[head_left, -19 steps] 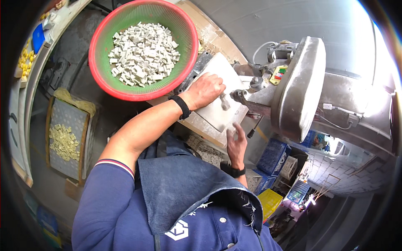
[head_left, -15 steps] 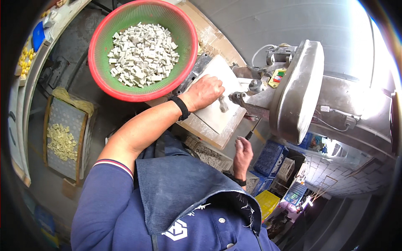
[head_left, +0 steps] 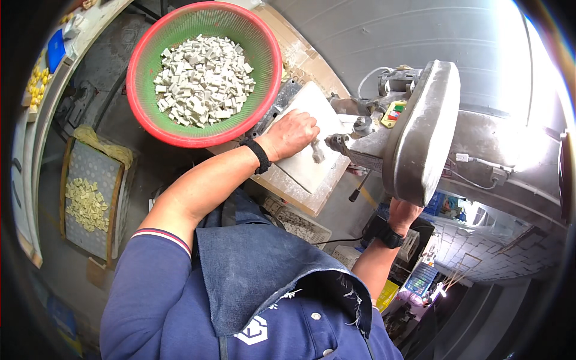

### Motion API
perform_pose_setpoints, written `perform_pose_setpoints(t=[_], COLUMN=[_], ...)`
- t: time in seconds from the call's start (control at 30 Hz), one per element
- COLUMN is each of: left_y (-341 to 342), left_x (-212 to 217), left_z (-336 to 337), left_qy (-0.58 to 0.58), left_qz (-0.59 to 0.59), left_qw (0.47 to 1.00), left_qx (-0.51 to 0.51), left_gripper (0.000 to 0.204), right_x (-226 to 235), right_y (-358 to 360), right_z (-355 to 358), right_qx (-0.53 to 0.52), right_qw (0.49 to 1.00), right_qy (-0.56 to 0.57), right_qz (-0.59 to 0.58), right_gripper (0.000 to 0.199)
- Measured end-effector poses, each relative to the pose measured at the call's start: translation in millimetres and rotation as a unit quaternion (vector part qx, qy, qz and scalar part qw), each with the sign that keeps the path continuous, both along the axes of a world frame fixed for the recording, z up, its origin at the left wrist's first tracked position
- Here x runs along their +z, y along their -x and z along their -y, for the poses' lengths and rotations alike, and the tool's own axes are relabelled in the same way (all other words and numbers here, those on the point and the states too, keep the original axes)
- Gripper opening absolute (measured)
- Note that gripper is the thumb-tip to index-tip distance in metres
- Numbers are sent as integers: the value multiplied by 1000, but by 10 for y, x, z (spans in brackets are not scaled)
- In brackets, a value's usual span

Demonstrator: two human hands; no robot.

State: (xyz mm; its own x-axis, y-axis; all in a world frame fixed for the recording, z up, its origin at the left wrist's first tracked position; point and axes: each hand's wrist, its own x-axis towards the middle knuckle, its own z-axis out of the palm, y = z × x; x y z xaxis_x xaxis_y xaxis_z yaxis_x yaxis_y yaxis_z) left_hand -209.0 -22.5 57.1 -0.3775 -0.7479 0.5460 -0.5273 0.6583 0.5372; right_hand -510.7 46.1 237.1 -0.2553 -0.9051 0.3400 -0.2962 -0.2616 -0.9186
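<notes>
My left hand (head_left: pixel 293 134) rests on a white board (head_left: pixel 312 171), its fingers curled shut; whatever lies in them is hidden. Just right of the fingertips is a small whitish, dusty lump (head_left: pixel 318 152), below the spindle end (head_left: pixel 337 141) of a grey drill press (head_left: pixel 423 138). My right hand (head_left: pixel 404 213) reaches up beside the lower end of the press's belt cover, which hides its fingers. The lever with a black grip (head_left: pixel 354 195) hangs apart from both hands. A green mesh basket with a red rim (head_left: pixel 135 96) stands beyond my left forearm, holding many small whitish blocks (head_left: pixel 204 81).
At the left, a framed tray (head_left: pixel 75 159) carries pale yellow pieces (head_left: pixel 87 204). A crate of small pieces (head_left: pixel 300 228) sits below the wooden worktable (head_left: pixel 321 198). A cable and plug (head_left: pixel 463 158) run along the machine. Yellow parts (head_left: pixel 37 84) lie on a far-left bench.
My right hand has gone from near the lever's black grip up and right, to the belt cover's lower end. The lever's grip hangs slightly further left. My left hand has hardly moved.
</notes>
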Motion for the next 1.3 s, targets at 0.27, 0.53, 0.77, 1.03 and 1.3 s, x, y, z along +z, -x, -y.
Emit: perform_pose_setpoints(t=[0.27,0.53,0.77,1.03,1.3], left_y=[2,10,2,17,12], left_x=[-32,0,-29,-36,-26], left_z=[-11,-12,-17,-11,-16], left_qy=[4,-2,-6,-4,-2], left_qz=[8,26,26,29,30], left_qw=[1000,1000,1000,1000,1000], left_qx=[6,5,6,4,6], left_gripper=[7,7,7,7,7], right_x=[54,-20,216,48,13], right_y=[-53,-15,-352,-326,-394], right_z=[18,-76,-144,-196,-167], right_qx=[50,-37,-40,-95,-83], right_qw=[991,998,745,973,996], right_qy=[-35,-11,146,-13,4], right_qz=[116,-50,-650,-211,-18], right_gripper=[61,43,26,30,32])
